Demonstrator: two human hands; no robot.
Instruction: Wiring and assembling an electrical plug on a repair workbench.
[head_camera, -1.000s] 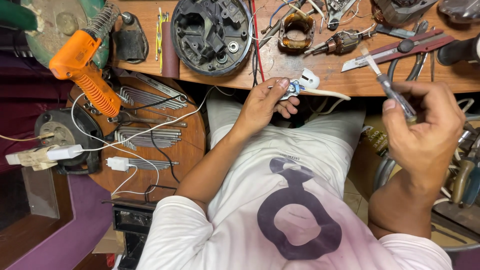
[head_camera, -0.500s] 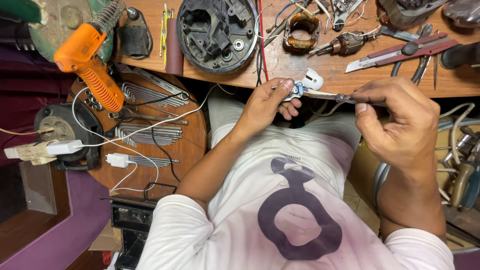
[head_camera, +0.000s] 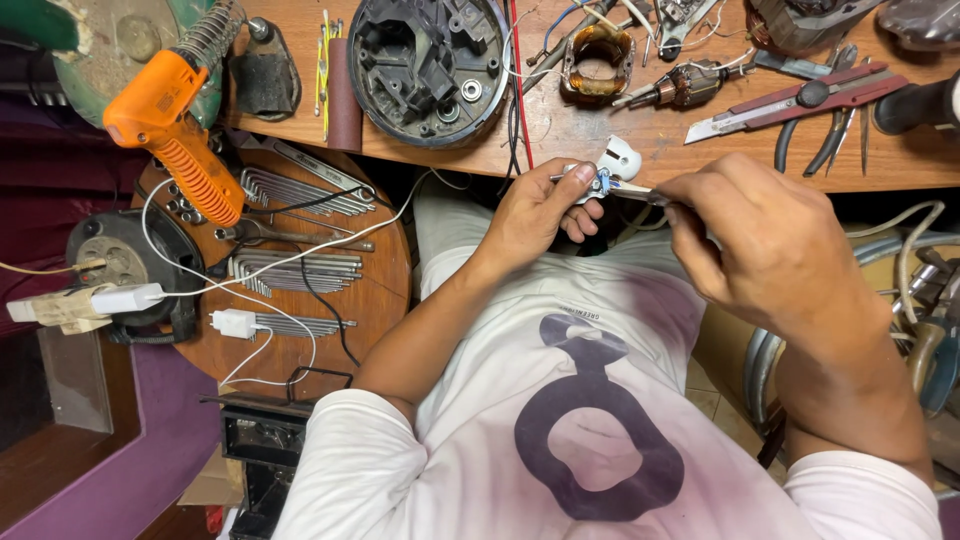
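Right hand (head_camera: 770, 245) now nearer bench edge (head_camera: 700, 180).

Small white-and-blue electrical part (head_camera: 600, 178) pinched level just before the workbench edge.

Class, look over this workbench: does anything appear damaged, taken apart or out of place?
Yes. A round black motor housing lies open, its copper-wound stator and armature loose beside it. The left hand holds a small white part with wires exposed.
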